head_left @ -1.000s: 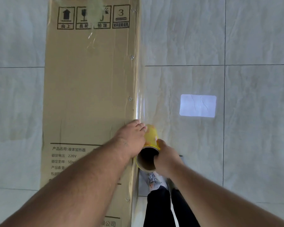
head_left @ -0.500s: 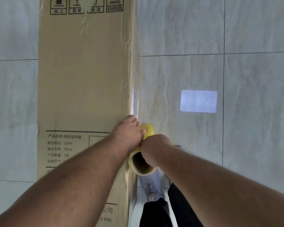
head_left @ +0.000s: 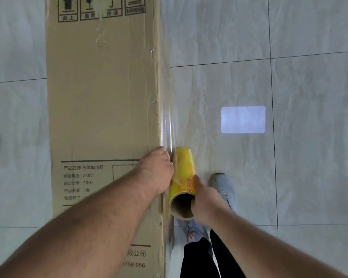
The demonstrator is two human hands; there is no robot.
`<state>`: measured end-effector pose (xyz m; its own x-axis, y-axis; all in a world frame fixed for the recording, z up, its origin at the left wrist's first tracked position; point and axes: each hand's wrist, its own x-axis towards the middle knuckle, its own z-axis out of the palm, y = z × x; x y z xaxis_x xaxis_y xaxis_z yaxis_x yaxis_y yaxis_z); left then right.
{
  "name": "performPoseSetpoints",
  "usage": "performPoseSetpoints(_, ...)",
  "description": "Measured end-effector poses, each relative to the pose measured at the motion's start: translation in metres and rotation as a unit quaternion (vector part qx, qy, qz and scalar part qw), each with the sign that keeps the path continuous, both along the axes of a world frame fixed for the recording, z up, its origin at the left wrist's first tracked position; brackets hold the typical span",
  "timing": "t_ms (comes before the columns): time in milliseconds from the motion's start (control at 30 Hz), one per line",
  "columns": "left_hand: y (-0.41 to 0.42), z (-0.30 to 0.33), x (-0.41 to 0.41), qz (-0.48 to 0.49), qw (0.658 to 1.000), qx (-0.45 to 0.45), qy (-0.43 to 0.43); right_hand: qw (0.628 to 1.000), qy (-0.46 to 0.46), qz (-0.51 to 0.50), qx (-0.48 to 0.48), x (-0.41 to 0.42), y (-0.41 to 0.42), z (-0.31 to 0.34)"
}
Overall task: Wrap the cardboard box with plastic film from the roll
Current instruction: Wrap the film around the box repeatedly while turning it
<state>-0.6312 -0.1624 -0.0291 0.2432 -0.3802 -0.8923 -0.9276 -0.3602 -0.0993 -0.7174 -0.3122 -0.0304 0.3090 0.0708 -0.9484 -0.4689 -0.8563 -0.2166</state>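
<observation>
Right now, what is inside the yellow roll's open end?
The roll shows a hollow brown cardboard core, dark inside. The right hand grips its near end and covers part of the opening, so whether fingers reach inside cannot be seen.
</observation>
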Motion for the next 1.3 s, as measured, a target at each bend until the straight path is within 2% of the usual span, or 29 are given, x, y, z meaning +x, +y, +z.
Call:
performPoseSetpoints(67,0.001,0.002,0.001,-0.006,1.000,0.021,0.016,0.997,-0.001,0.076,-0.012,0.009,-0.003,0.004)
performPoseSetpoints(300,-0.010,0.005,0.001,-0.047,0.994,0.089,0.032,0.974,-0.008,0.224,-0.023,0.037,0.014,0.001)
performPoseSetpoints(567,-0.014,0.008,-0.001,-0.048,0.995,0.089,0.022,0.958,0.007,0.279,-0.058,0.023,0.019,0.002)
performPoseSetpoints(633,-0.013,0.006,-0.003,-0.050,0.995,0.087,0.020,0.939,-0.020,0.341,-0.043,0.023,0.020,0.005)
performPoseSetpoints(700,-0.010,0.004,-0.004,-0.057,0.995,0.084,0.014,0.903,-0.066,0.423,-0.016,0.026,0.018,0.008)
performPoseSetpoints(900,-0.009,-0.002,-0.014,-0.041,0.997,0.065,0.013,0.849,-0.068,0.524,0.020,0.024,0.012,0.007)
performPoseSetpoints(933,-0.009,-0.003,-0.017,-0.039,0.997,0.064,0.018,0.852,-0.078,0.518,0.022,0.024,0.014,0.004)
performPoseSetpoints(967,-0.008,-0.003,-0.020,-0.041,0.997,0.065,0.023,0.871,-0.089,0.483,0.026,0.025,0.016,0.001)
performPoseSetpoints(1067,-0.005,-0.002,-0.027,-0.066,0.995,0.069,0.033,0.958,-0.100,0.268,0.022,0.014,0.014,-0.008)
performPoseSetpoints(1133,-0.007,-0.002,-0.026,-0.082,0.993,0.083,0.034,0.991,-0.072,0.109,0.005,-0.007,0.011,-0.012)
performPoseSetpoints(1233,-0.009,-0.006,-0.029,-0.086,0.991,0.096,0.030,0.996,0.018,-0.088,-0.005,-0.039,0.011,-0.018)
performPoseSetpoints(1300,-0.005,-0.011,-0.034,-0.081,0.993,0.081,0.022,0.994,0.037,-0.100,-0.005,-0.050,0.012,-0.021)
